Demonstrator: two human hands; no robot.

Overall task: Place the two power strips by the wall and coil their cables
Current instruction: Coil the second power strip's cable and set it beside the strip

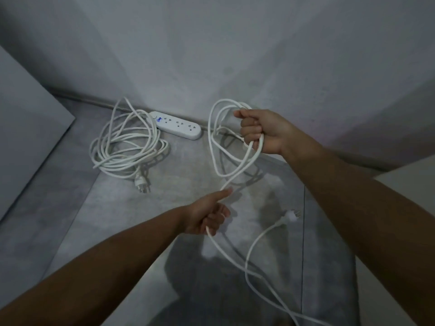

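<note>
A white power strip (177, 125) lies on the grey floor against the wall, with its cable (124, 147) heaped in loose loops to its left and its plug (142, 185) at the near side. My right hand (260, 131) is shut on several loops of a second white cable (215, 147), held up above the floor. My left hand (207, 217) grips the same cable lower down. From there the cable trails over the floor to its plug (292, 215). The second power strip is hidden from view.
The grey wall (211, 55) runs across the back and meets the floor (179, 175) at a skirting line. A flat grey panel (28, 142) stands at the left. A pale surface edge (409, 180) shows at the right.
</note>
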